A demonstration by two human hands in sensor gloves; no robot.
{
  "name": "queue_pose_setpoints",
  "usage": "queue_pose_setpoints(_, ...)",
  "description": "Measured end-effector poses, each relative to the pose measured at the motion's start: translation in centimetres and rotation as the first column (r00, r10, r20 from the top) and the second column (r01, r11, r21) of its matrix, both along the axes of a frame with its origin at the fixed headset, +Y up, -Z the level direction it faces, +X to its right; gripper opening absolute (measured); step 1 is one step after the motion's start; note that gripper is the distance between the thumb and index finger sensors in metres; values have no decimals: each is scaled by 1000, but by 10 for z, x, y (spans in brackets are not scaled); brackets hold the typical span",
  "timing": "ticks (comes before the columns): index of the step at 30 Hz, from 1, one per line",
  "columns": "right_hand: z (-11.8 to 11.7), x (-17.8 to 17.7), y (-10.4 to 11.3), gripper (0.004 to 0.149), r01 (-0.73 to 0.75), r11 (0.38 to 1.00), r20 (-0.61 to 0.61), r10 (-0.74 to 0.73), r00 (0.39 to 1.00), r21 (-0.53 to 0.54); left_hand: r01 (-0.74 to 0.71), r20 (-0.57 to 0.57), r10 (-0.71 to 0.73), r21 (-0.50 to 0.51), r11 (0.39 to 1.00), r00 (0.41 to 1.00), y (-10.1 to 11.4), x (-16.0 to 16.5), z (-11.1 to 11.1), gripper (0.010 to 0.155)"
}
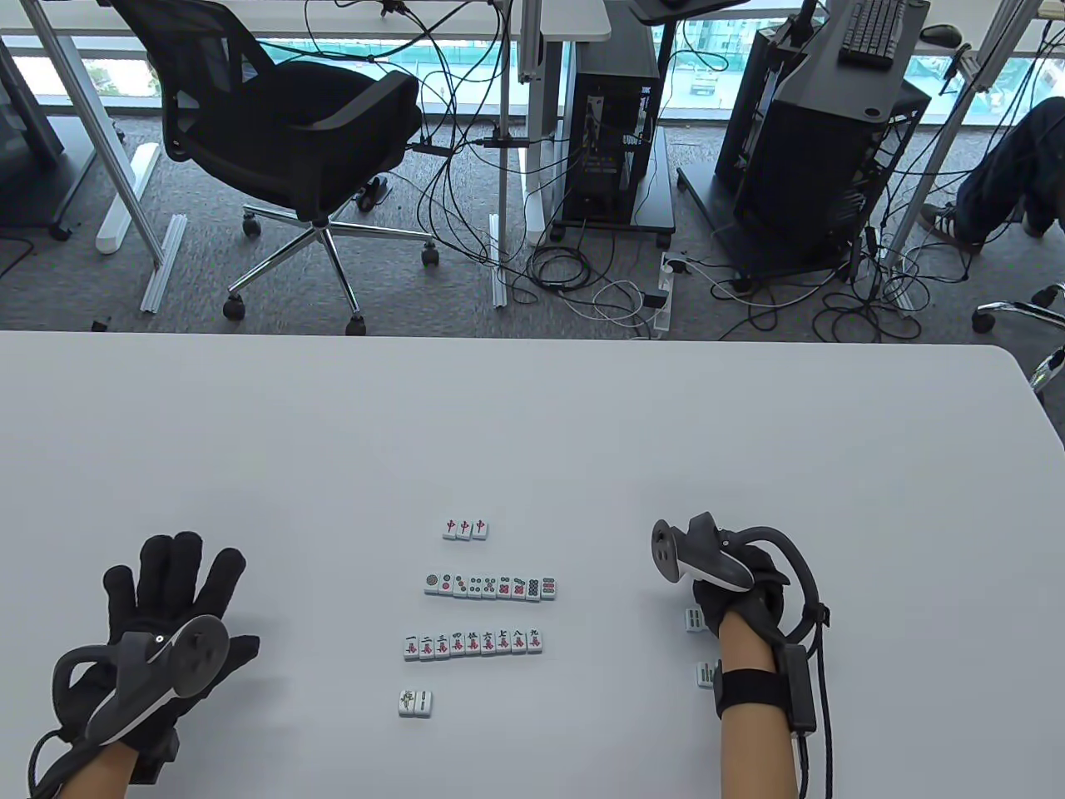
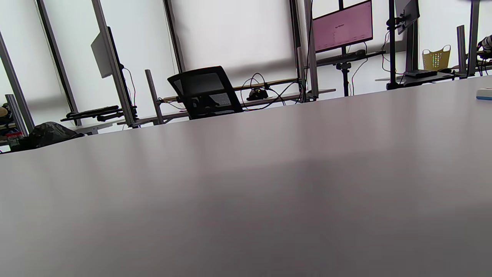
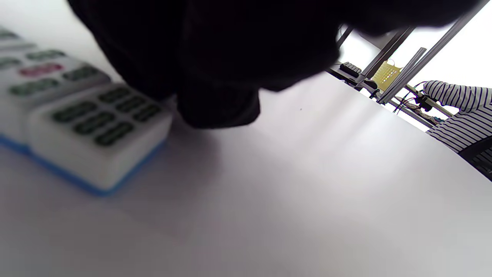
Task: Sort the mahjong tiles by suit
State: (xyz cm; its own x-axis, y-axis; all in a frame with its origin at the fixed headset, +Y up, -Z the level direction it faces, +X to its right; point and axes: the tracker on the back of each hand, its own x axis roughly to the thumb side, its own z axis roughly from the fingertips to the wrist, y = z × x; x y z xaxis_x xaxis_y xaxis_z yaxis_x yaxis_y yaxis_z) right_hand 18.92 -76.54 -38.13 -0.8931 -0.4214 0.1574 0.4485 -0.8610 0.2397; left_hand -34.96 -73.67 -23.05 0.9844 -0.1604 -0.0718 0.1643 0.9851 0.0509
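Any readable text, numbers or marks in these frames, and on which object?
"中" in red: each of three white mahjong tiles in the top row.
"一" to "九" over a red character: the nine-tile character row.
Pink monitor screen: text too small.
Green-barred bamboo tile: bars only, no characters.

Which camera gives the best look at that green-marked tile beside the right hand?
The right wrist view: the green bamboo tile fills its left side, though blurred. The table view shows it small, partly hidden by the right hand. The left wrist view misses it.
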Motion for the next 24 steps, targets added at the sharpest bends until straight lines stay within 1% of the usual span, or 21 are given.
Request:
queue_pose_setpoints(2,1,-2,0,55,-18,1000,-11,18,1000,10,-2,0,2,4,1000,1000,0,0,0,92)
queue_pose_setpoints(4,4,-4,1,55,-33,999,-30,34,999,42,-2,3,2,5,1000,1000,-1,0,0,92)
queue_pose_setpoints(6,9,-8,6,56,-51,991,-58,59,997,123,3,8,-3,5,1000,1000,-1,1,1,92)
queue_pose_setpoints(7,12,-12,12,57,-43,985,-78,57,995,170,6,11,-6,7,1000,1000,-1,2,1,92)
queue_pose_setpoints(10,24,-26,32,58,29,967,-121,2,993,253,3,15,-4,16,1000,1000,0,3,2,92)
queue_pose_setpoints(12,37,-41,49,59,107,943,-182,-50,982,315,-1,19,0,21,1000,1000,1,3,3,92)
queue_pose_setpoints(14,55,-62,65,59,213,914,-262,-124,957,345,0,21,0,23,1000,1000,1,5,4,92)
queue_pose_setpoints(16,74,-85,74,59,314,893,-325,-207,923,323,3,26,-4,26,1000,1000,2,6,6,92)
queue_pose_setpoints(17,87,-100,77,60,375,879,-363,-261,895,295,5,30,-6,31,999,1000,3,7,7,92)
queue_pose_setpoints(18,94,-110,77,60,412,869,-387,-294,874,272,4,32,-5,37,999,999,4,8,8,92)
queue_pose_setpoints(19,106,-128,75,60,460,859,-421,-341,841,223,1,37,-3,45,999,999,5,8,9,92)
queue_pose_setpoints(20,112,-137,72,60,477,858,-435,-361,825,191,-2,39,0,49,999,999,6,9,9,92)
queue_pose_setpoints(21,122,-154,66,60,495,859,-454,-393,800,129,-7,42,5,54,999,999,7,9,10,92)
queue_pose_setpoints(24,141,-193,46,60,482,875,-470,-441,764,-37,-20,55,17,57,998,998,7,10,10,92)
